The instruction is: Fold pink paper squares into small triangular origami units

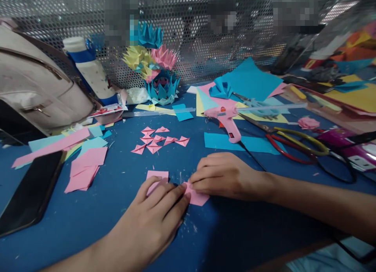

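A small pink paper piece [198,196], partly folded, lies on the blue table between my two hands. My right hand [226,176] has its fingers closed together on the piece's upper edge, pressing it. The thumb and forefinger of my left hand [160,217] grip its left corner. Under the outer fingers of that same hand is a flat pink paper square [158,178]. Beyond my hands sits a group of several small folded pink paper pieces [153,146]. To the left, a stack of pink paper squares [85,168] rests among coloured strips.
A black phone [31,189] lies at left, near a bag [38,76] and a bottle [91,68]. Paper flowers [163,86] stand at the back. A pink glue gun [227,121], with its cord, and large scissors [296,146] lie beyond my right hand.
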Demonstrator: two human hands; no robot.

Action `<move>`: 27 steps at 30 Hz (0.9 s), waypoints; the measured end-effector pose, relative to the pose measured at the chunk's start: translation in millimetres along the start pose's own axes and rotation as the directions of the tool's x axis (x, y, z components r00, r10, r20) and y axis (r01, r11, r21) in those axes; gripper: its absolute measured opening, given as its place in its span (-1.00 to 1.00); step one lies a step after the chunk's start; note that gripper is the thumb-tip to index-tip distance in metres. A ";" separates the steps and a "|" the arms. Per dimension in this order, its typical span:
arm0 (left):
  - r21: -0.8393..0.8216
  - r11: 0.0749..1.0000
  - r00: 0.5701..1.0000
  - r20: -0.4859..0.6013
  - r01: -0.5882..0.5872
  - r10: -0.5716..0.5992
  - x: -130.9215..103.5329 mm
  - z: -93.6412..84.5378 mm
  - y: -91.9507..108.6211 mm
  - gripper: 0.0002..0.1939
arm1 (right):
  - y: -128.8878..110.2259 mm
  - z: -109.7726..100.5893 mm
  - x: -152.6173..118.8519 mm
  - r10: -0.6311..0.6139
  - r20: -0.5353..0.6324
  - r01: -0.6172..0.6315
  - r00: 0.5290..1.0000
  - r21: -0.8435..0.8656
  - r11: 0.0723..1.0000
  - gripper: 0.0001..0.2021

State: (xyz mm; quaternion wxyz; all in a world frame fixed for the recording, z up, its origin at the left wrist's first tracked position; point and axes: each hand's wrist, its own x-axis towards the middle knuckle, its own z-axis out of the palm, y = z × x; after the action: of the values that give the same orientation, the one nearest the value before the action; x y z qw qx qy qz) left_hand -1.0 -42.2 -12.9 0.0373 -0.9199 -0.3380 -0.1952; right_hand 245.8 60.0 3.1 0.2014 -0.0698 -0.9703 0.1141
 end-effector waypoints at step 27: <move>-0.026 1.000 0.990 0.139 0.014 -0.011 0.0 -4.1 0.9 -0.51 | -0.4 -1.5 3.6 -0.003 0.091 -0.005 0.996 0.087 0.996 -0.79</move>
State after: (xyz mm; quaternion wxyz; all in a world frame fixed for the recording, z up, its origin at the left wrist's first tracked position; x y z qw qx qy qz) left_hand -1.7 -43.8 -9.0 -0.0001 -0.9296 -0.3428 -0.1354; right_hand 243.2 60.6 5.8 0.1597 -0.0563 -0.9726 0.1594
